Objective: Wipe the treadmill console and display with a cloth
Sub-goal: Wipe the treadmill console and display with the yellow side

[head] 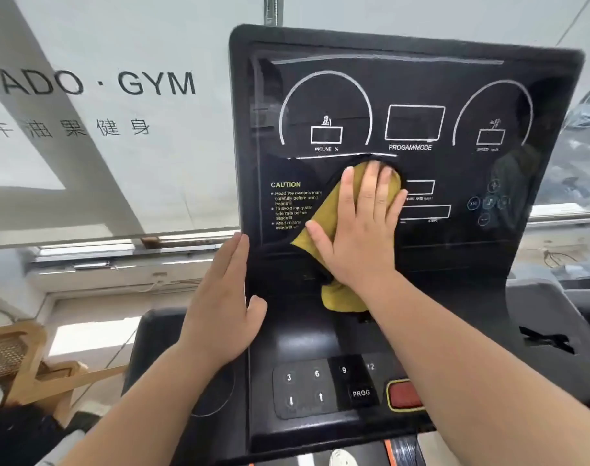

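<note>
The black treadmill display (414, 92) stands upright in front of me, printed with white dials and a CAUTION text. My right hand (357, 227) lies flat with spread fingers on a yellow cloth (324, 213), pressing it against the middle of the display below the INCLINE dial. The cloth's lower end (340, 297) hangs under my wrist. My left hand (219, 297) rests flat against the display's left edge, fingers straight, thumb on the front face. Below lies the console (287, 334) with number keys.
A red stop button (404, 395) sits on the console under my right forearm, beside the PROG key (361, 393). A frosted window with GYM lettering (152, 84) is behind on the left. A wooden chair (21, 361) stands at the lower left.
</note>
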{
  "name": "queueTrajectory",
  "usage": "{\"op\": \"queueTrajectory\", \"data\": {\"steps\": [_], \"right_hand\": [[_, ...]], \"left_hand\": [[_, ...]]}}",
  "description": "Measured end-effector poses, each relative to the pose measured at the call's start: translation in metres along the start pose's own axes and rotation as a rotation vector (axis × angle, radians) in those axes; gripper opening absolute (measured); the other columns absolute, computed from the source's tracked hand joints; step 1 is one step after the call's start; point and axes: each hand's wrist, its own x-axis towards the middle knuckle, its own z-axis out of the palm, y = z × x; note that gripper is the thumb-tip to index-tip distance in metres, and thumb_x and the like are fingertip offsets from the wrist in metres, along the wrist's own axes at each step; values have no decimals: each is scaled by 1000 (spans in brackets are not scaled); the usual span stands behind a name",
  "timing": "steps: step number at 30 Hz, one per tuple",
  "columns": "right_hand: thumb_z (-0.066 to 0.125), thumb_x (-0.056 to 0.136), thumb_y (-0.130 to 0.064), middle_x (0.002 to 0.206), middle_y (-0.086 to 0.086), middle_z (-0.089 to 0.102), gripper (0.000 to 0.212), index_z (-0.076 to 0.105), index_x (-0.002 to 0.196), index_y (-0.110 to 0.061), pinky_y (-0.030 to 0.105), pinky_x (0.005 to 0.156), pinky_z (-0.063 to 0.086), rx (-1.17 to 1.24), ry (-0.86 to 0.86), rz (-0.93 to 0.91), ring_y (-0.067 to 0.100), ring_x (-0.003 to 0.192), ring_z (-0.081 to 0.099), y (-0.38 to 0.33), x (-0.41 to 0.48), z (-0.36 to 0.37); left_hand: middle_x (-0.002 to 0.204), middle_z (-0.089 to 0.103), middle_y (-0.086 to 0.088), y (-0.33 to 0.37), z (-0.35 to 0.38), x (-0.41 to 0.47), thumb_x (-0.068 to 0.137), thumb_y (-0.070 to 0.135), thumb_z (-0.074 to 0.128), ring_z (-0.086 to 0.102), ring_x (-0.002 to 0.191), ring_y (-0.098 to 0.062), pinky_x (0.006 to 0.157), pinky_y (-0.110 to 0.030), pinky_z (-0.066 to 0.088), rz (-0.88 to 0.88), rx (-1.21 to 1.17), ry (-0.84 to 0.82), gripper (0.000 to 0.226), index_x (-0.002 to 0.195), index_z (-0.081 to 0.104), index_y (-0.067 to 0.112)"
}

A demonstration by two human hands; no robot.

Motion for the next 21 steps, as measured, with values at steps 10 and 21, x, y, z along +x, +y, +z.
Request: {"op": "queueTrajectory", "data": {"steps": [10, 21], "right_hand": [[39, 95, -75, 172, 18, 5, 96, 6, 165, -17, 67, 124, -2, -24, 9, -342, 38, 159, 2, -48, 7, 3], [39, 86, -85, 170, 25, 4, 112, 11, 164, -10, 66, 124, 0, -37, 47, -136, 44, 157, 1, 21, 18, -5]], "left_hand": [[130, 62, 17, -7, -2, 3, 82, 15, 41, 63, 114, -16, 97, -41, 50, -88, -584, 202, 59, 133, 52, 43], [138, 56, 18, -3, -5, 7, 88, 34, 42, 62, 108, -7, 92, -10, 43, -145, -613, 143, 59, 147, 42, 35]]}}
